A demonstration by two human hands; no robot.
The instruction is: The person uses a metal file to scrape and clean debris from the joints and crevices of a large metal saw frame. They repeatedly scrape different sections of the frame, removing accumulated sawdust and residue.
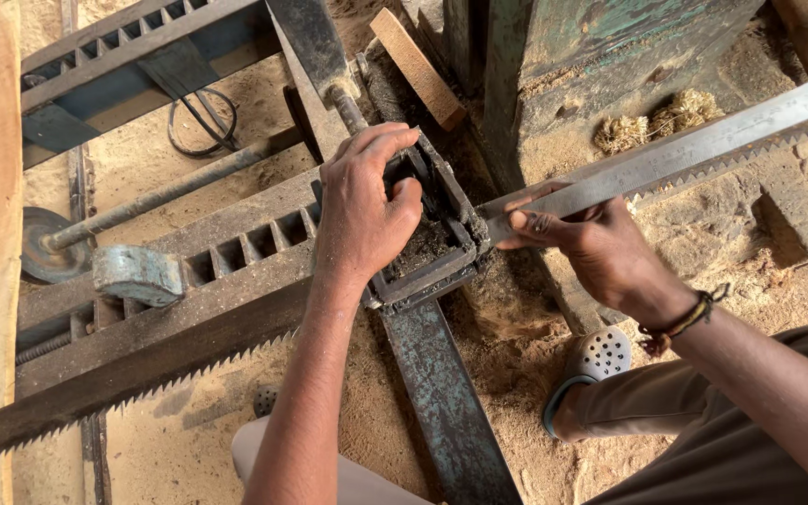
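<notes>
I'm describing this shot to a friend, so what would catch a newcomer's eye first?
First, the long toothed saw blade crossing the frame from lower left to upper right. At the centre, the left hand grips a dark metal clamp block while the right hand pinches the blade beside it. Sawdust covers the ground below.

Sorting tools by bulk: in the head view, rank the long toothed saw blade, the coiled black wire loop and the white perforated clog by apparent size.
1. Long toothed saw blade, spans the frame.
2. Coiled black wire loop.
3. White perforated clog.
The last two look close; the clog is partly hidden.
</notes>
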